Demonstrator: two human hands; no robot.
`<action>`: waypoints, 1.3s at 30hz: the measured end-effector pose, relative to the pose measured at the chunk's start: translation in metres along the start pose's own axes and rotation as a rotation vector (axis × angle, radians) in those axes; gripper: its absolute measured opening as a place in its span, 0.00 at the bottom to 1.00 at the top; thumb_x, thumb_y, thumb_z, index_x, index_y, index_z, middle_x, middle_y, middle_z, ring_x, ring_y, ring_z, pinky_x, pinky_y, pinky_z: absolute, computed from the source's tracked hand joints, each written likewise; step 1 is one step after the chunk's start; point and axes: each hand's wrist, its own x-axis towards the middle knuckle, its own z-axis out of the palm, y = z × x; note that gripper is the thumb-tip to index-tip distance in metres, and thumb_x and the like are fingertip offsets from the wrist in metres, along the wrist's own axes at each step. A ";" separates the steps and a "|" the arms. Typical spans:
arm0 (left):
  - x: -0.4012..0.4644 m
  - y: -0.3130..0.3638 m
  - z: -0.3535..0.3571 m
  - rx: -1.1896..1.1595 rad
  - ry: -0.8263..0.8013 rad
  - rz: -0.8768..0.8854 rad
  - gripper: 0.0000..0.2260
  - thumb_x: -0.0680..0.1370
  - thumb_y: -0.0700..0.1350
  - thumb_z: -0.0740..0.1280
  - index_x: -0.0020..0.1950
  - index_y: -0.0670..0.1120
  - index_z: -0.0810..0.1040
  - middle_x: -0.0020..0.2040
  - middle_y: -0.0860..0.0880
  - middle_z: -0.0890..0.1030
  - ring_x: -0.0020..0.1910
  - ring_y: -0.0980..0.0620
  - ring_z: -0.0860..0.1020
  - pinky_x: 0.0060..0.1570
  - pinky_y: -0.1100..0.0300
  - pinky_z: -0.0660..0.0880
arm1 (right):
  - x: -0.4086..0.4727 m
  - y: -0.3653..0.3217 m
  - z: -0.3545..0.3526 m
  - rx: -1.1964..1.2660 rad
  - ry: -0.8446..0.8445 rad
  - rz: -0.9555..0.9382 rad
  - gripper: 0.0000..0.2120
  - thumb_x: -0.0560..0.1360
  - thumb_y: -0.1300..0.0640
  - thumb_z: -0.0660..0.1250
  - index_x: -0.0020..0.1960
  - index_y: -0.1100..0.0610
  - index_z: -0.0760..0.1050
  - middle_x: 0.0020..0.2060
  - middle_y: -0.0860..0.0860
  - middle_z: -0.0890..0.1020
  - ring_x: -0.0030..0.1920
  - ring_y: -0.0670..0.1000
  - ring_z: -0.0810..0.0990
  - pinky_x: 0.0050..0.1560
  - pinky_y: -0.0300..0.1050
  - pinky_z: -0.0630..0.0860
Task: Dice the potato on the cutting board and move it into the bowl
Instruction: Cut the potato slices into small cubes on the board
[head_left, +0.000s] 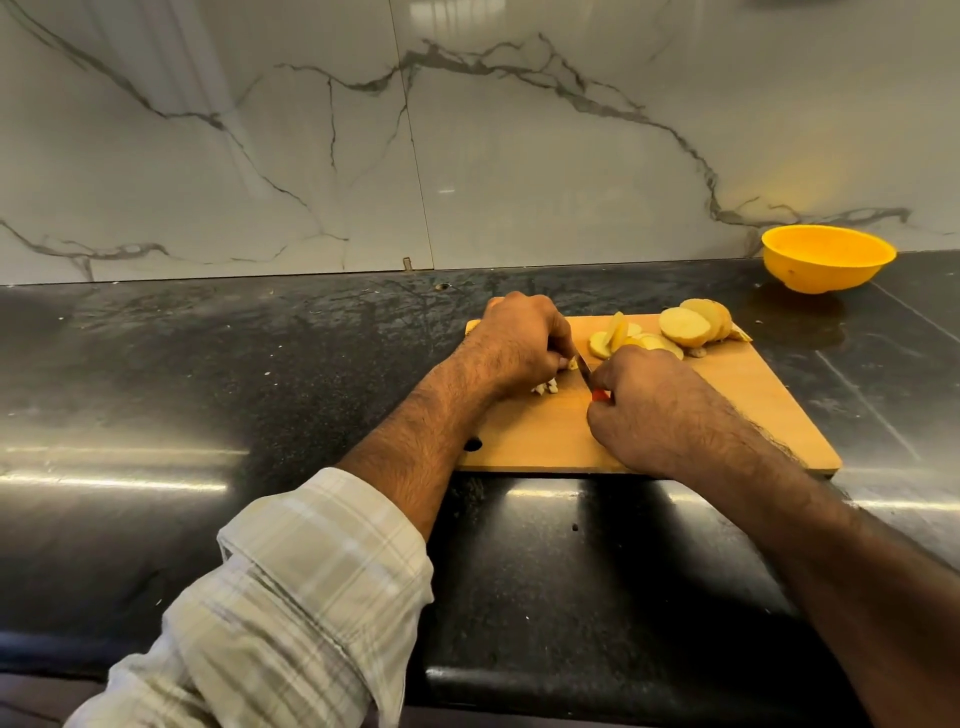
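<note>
Mid-frame, the left hand (517, 343) pins a few cut bits (545, 387), the right hand (644, 410) grips the knife (586, 370); slices (684, 326) wait uncut, and the bowl (826, 262) at upper right looks empty.

- dark glossy bench (234, 395) is picking up long streaks of light glare
- white marble wall (311, 145) with grey veins is running along behind it
- plaid sleeve (291, 597) is sitting rolled up at bottom left
</note>
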 end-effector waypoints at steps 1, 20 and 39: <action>0.000 0.000 0.000 -0.003 0.000 0.005 0.06 0.77 0.44 0.77 0.53 0.52 0.89 0.51 0.56 0.87 0.56 0.55 0.81 0.69 0.45 0.75 | 0.000 0.001 0.000 0.001 -0.007 0.000 0.20 0.79 0.54 0.69 0.71 0.53 0.76 0.58 0.53 0.80 0.54 0.52 0.77 0.52 0.45 0.78; -0.003 -0.003 0.005 -0.011 0.043 0.044 0.06 0.78 0.45 0.75 0.54 0.50 0.89 0.51 0.54 0.87 0.53 0.55 0.82 0.67 0.46 0.77 | 0.004 -0.002 0.009 -0.044 0.026 -0.020 0.19 0.80 0.54 0.68 0.70 0.54 0.75 0.55 0.53 0.79 0.52 0.52 0.78 0.51 0.47 0.81; -0.003 -0.008 0.002 -0.104 0.010 -0.005 0.05 0.77 0.41 0.77 0.52 0.49 0.89 0.49 0.54 0.87 0.50 0.58 0.83 0.60 0.52 0.82 | 0.011 0.011 0.012 0.069 0.074 -0.028 0.16 0.79 0.55 0.69 0.66 0.52 0.80 0.54 0.50 0.83 0.51 0.49 0.80 0.50 0.45 0.82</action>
